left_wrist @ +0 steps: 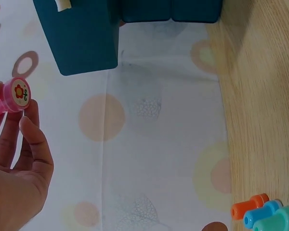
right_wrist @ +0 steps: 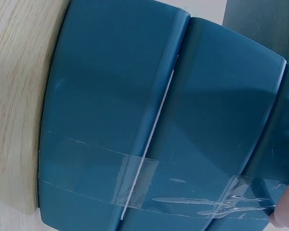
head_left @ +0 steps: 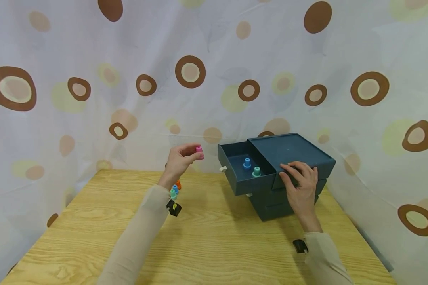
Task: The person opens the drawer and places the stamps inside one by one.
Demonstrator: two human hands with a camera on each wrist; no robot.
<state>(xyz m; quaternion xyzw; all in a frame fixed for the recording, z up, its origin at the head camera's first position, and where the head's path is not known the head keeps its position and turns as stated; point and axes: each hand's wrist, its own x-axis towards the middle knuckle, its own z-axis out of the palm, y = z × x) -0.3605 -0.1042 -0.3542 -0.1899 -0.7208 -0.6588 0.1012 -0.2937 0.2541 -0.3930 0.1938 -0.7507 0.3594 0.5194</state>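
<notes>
While we look down from the head view, our left hand (head_left: 180,160) pinches a pink stamp (head_left: 199,149) up high, left of the open drawer (head_left: 235,168). Our right hand (head_left: 301,186) lies flat on the blue box (head_left: 292,150). In the left wrist view, the stamp sits at our fingertips (left_wrist: 29,108); it looks small, light and hard, best held by its sides. The right wrist view shows only the box's side.

This looks like a staged recording corner rather than a lived-in room, with a spotted curtain (head_left: 214,79) in brown and yellow circles hung close round a light wooden table (head_left: 214,245) that carries only a small blue drawer box (head_left: 292,158) and a few toy stamps (head_left: 174,189).
</notes>
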